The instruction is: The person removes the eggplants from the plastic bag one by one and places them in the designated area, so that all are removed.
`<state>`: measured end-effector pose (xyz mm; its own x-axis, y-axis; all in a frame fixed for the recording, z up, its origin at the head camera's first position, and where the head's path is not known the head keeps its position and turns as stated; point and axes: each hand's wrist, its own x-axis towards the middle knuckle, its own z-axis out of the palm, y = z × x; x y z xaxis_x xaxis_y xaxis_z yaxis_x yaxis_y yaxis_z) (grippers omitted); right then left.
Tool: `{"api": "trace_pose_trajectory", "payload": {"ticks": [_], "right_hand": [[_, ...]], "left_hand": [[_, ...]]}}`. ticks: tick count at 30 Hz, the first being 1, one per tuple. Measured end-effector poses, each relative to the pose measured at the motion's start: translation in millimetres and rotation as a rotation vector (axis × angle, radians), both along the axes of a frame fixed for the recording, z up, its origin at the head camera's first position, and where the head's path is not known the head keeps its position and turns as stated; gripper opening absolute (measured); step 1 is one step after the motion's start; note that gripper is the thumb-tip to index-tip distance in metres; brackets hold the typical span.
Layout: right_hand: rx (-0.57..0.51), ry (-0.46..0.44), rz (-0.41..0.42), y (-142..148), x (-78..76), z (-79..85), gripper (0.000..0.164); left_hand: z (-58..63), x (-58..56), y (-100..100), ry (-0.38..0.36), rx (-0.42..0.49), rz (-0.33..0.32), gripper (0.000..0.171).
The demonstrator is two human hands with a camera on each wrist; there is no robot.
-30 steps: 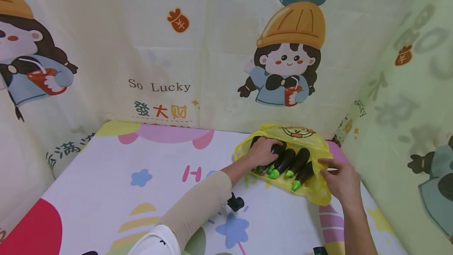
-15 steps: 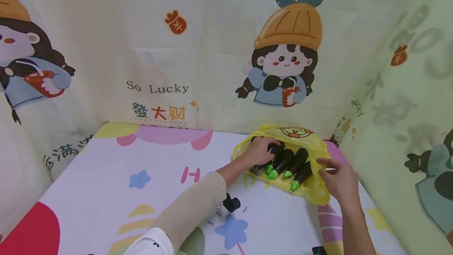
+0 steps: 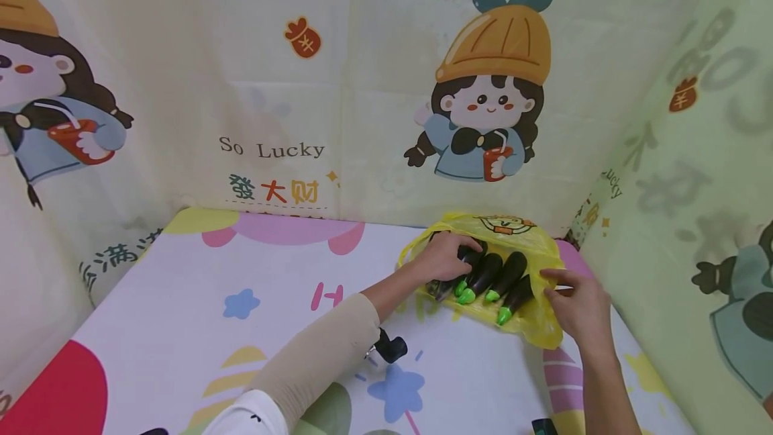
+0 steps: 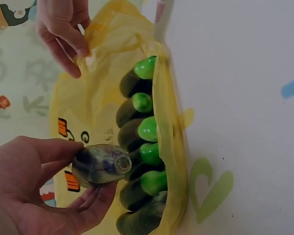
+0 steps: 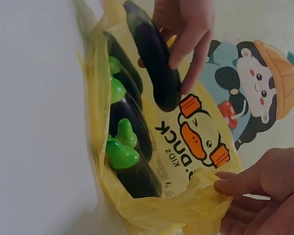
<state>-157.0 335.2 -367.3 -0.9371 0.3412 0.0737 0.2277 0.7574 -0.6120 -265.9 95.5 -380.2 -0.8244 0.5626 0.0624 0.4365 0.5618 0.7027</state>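
A yellow plastic bag (image 3: 543, 244) lies on its side at the far right of the table, its mouth facing the person. Inside, several dark eggplants (image 3: 508, 275) with bright green caps lie side by side. My left hand (image 3: 443, 259) reaches into the mouth and grips an eggplant (image 5: 154, 54) with a greyish stem end, thumb on one side and fingers on the other. In the left wrist view this eggplant (image 4: 98, 164) is raised above the row, its stem end towards the camera. My right hand (image 3: 582, 307) pinches the right edge of the bag's mouth between thumb and fingers.
The table is covered by a white cloth (image 3: 181, 301) with printed shapes. Printed curtains (image 3: 362, 86) rise behind it and at both sides. A black wrist device (image 3: 391, 348) sticks out under the left forearm. Another dark device (image 3: 543, 427) shows by the right wrist.
My left hand and forearm have shifted slightly to the left, and more of a greyish stem end shows beneath that hand. My right hand keeps its hold on the bag's edge.
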Motion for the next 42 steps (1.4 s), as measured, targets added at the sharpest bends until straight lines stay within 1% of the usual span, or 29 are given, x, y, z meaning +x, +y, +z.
{"api": "trace_pose_trajectory", "payload": {"ticks": [5,13,15,19,24,28,32,37,42], "right_hand": [[-0.005,-0.014,0.001,-2,0.0,-1.2,0.037],[-0.013,-0.037,-0.013,-1,1.7,-3.6,0.036],[-0.016,-0.041,-0.015,-2,1.5,-3.4,0.037],[-0.020,-0.044,-0.014,-3,1.1,-2.5,0.037],[0.005,-0.032,-0.007,-3,2.0,-1.1,0.037],[0.005,-0.030,-0.010,-2,1.5,-1.5,0.036],[-0.004,-0.035,-0.015,0,0.0,-3.0,0.036],[0.000,-0.030,-0.005,0,-1.4,-2.4,0.036],[0.021,-0.006,0.022,0,-1.2,0.1,0.035]], "left_hand": [[4.3,10.6,-11,-0.025,0.003,-0.035,0.042],[-0.7,26.9,-30,0.031,0.031,-0.071,0.038],[-0.5,32.0,-36,0.027,0.043,-0.069,0.038],[0.8,43.3,-50,0.015,0.059,-0.045,0.038],[3.1,56.6,-66,-0.001,0.068,-0.031,0.038],[6.4,64.4,-75,0.000,0.079,0.009,0.038],[8.3,69.1,-87,-0.010,0.091,0.057,0.037],[10.3,72.8,-105,-0.004,0.103,0.119,0.037],[8.4,71.1,-124,0.022,0.117,0.181,0.037]]}}
